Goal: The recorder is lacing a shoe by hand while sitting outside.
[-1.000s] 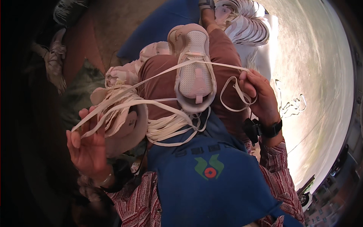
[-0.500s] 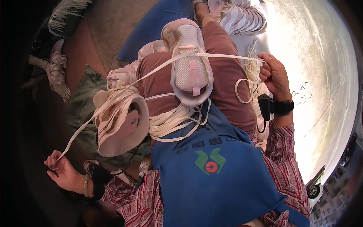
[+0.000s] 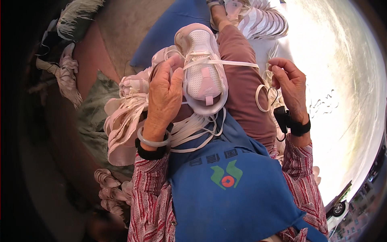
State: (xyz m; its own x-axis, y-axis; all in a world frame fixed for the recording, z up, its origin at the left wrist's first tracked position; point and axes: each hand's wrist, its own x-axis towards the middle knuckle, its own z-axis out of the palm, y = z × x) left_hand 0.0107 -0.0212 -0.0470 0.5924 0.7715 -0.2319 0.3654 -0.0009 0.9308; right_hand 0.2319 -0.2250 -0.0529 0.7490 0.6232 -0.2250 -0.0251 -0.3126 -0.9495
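Observation:
A pink and white shoe upper (image 3: 201, 76) rests on my thighs, its heel opening toward me. Beside its left edge is my left hand (image 3: 164, 92). Its thumb and forefinger close around a flat white shoelace (image 3: 194, 63), with a slack loop above the fingers; the fingertips are partly hidden. From the upper, the other length of lace (image 3: 240, 63) runs right across my thigh and ends short of my right hand (image 3: 288, 80). That hand is raised with fingers bent and apart, seemingly holding nothing. A curl of lace (image 3: 258, 97) hangs below it.
Behind my left wrist sit more pink uppers (image 3: 121, 133). A bundle of laces (image 3: 193, 129) lies on my blue apron (image 3: 229, 201). Stacked uppers (image 3: 264, 22) stand beyond my knee, and others (image 3: 68, 76) lie at far left. Green cloth (image 3: 96, 117) covers part of the left side.
My left hand has swung from the far lower left to the upper's left edge, and the taut lace there has gone slack. My right hand has let its lace drop and stays near there.

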